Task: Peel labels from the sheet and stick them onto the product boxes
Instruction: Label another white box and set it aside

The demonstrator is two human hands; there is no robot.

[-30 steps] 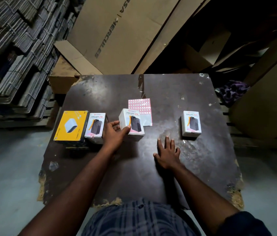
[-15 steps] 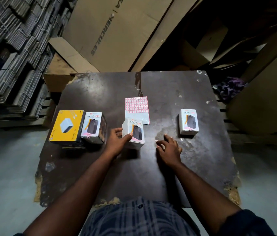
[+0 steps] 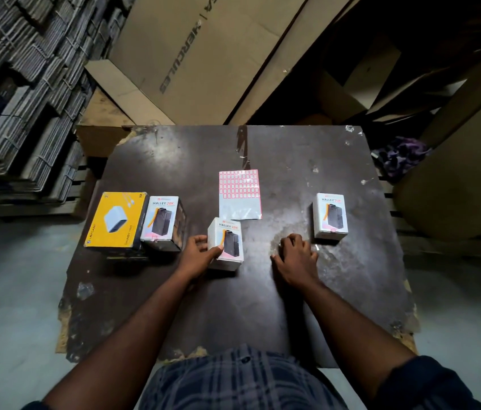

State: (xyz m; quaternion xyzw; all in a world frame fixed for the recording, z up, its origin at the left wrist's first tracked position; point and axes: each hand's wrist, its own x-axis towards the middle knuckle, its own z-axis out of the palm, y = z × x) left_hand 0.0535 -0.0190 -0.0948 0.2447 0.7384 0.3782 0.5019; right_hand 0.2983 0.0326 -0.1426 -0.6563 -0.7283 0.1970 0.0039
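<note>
A dark worn table point(image 3: 307, 291) stands among stacked cardboard, with the label sheet point(image 3: 239, 194) lying flat at its middle. The left hand point(image 3: 196, 255) grips the middle box point(image 3: 227, 244) just below the sheet; better to steady it flat while the right hand point(image 3: 295, 258), fingers curled on the table, peels a label from a corner. Whether those fingers pinch a label, or which boxes are already labelled, I cannot tell.

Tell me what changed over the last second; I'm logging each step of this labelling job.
The left hand, gripping the middle white box throughout, drew it toward the person, off the label sheet. The right hand, flat on the table before, curled its fingers. The yellow box, the white box beside it, the right white box and the sheet stayed put.
</note>
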